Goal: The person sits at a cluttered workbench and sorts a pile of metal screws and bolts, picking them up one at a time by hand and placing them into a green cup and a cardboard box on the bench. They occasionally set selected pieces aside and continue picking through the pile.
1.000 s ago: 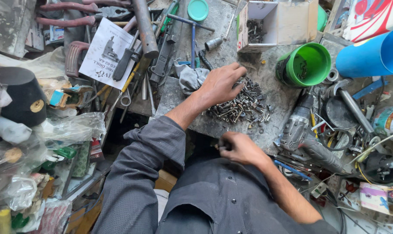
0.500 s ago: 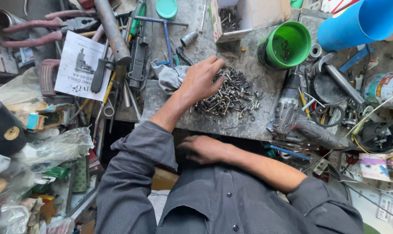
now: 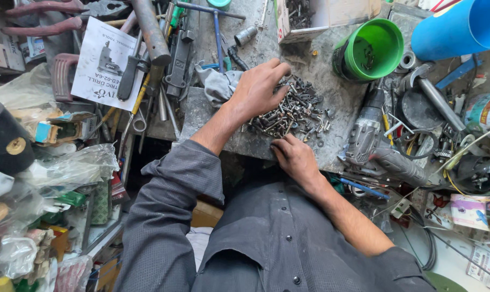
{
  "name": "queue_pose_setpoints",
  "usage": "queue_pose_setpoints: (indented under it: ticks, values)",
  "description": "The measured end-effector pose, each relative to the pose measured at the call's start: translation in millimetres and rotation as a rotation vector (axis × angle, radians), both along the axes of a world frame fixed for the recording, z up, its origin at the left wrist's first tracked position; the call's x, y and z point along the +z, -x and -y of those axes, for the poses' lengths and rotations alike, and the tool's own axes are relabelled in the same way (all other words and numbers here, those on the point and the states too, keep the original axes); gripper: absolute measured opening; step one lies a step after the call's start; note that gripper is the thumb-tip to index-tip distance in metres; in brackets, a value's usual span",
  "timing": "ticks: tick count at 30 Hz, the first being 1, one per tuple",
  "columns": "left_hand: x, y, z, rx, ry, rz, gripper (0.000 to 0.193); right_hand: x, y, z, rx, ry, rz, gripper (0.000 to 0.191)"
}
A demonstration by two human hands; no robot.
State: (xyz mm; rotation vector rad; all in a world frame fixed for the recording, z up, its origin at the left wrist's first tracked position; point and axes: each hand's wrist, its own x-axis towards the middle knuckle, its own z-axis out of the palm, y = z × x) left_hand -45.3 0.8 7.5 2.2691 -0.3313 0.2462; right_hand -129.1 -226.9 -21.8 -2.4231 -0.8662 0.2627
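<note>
Right hand [image 3: 296,159] moved up to screw pile [image 3: 293,111] edge, fingers curled; left hand [image 3: 258,89] spread flat on pile

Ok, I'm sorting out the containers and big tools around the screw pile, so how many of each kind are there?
Green bucket: 1
Blue tube: 1
Cardboard box of screws: 1
Power drill: 1
Pile of screws, under the left hand and by the right hand: 1
Total: 5

Left hand [image 3: 258,89] is extended forward, palm down, fingers spread and slightly curled. Right hand [image 3: 294,157] sits nearer the body, fingers curled downward.
</note>
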Motion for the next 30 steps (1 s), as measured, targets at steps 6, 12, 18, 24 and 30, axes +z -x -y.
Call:
queue_pose_setpoints:
  ticks: [6,12,18,24,30]
  values:
    - [-3,-2,-5,-0.001,-0.015,-0.039,0.031,-20,-8,25,-0.538,-0.495,-0.958,0.012]
    - [-4,-7,0,-0.022,-0.03,-0.065,0.031,-21,-11,16,-0.267,-0.239,-0.363,0.014]
    - [6,-11,10,-0.014,-0.032,-0.054,0.034,1,-14,-23,-0.058,0.011,0.147,0.013]
    - [14,-23,22,-0.032,-0.007,-0.012,0.031,-4,-26,8,-0.068,-0.107,-0.15,0.015]
    - [17,-35,32,-0.032,-0.02,-0.032,0.029,-20,-33,75,-0.536,-0.848,-1.134,0.015]
